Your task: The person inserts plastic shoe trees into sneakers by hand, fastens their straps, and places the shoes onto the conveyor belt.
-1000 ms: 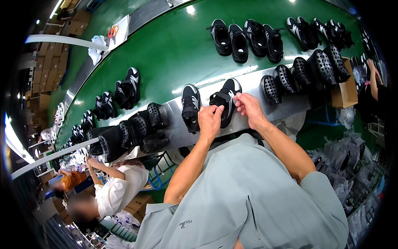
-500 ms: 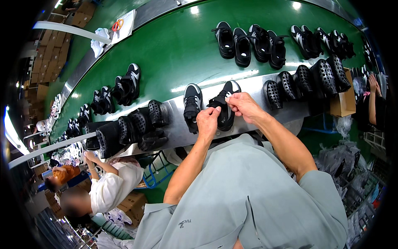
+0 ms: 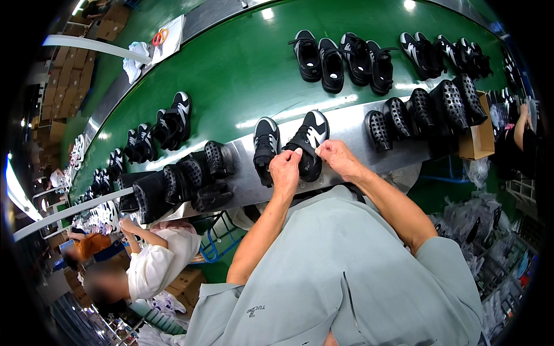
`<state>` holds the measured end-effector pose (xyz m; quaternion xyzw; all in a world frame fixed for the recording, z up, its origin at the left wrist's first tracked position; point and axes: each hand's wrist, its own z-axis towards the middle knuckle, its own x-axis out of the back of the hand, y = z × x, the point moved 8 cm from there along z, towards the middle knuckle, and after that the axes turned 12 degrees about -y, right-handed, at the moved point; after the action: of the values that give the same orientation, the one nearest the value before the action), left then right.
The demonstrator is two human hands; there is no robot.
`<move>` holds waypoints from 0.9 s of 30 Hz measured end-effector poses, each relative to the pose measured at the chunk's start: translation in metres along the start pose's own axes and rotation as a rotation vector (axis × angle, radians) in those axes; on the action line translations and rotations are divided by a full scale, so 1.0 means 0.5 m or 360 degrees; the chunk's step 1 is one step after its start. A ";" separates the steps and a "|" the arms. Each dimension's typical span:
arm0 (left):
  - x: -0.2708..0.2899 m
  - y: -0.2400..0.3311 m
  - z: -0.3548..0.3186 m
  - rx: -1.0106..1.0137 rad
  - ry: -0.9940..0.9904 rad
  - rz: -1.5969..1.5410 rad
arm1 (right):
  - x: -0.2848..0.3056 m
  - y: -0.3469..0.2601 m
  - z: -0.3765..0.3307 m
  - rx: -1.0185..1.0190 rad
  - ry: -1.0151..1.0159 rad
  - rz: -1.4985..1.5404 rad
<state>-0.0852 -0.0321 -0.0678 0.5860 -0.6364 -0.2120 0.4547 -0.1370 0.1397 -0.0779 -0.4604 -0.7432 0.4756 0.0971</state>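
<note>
A black sneaker with white side stripes (image 3: 315, 126) stands on the metal ledge in front of me, toe pointing away. Its dark strap (image 3: 303, 146) lies across the opening. My left hand (image 3: 284, 166) is closed at the shoe's left side, thumb at the strap's left part. On the other side, my right hand (image 3: 340, 158) pinches the strap's right end against the upper; the fingertips partly hide it. A matching sneaker (image 3: 266, 141) stands just left, close to my left hand but not held.
A green conveyor belt (image 3: 242, 63) beyond the ledge carries several black sneakers (image 3: 332, 64). Black dimpled forms (image 3: 449, 104) stand right, with more forms (image 3: 193, 170) left. An open carton (image 3: 476, 135) is at the ledge's right. A co-worker in white (image 3: 164, 254) is at lower left.
The strap, earlier lifted and bunched over the shoe's opening, now lies across it. My right hand has moved slightly down and right, to the shoe's right side.
</note>
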 end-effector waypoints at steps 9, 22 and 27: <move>-0.008 0.035 -0.022 -0.0080 0.0046 0.0175 | -0.001 0.053 0.013 0.0026 0.0156 -0.0148; 0.095 0.060 -0.153 -0.0906 -0.0137 0.1531 | -0.042 -0.020 -0.015 0.0056 0.0342 -0.1399; 0.036 0.075 -0.111 -0.0805 -0.0330 0.1089 | -0.109 -0.089 0.037 0.0338 0.0218 -0.1591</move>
<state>-0.0581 -0.0262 -0.0041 0.1872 -0.7642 -0.2559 0.5617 -0.1438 0.0804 -0.0364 -0.0666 -0.8121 0.4126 0.4071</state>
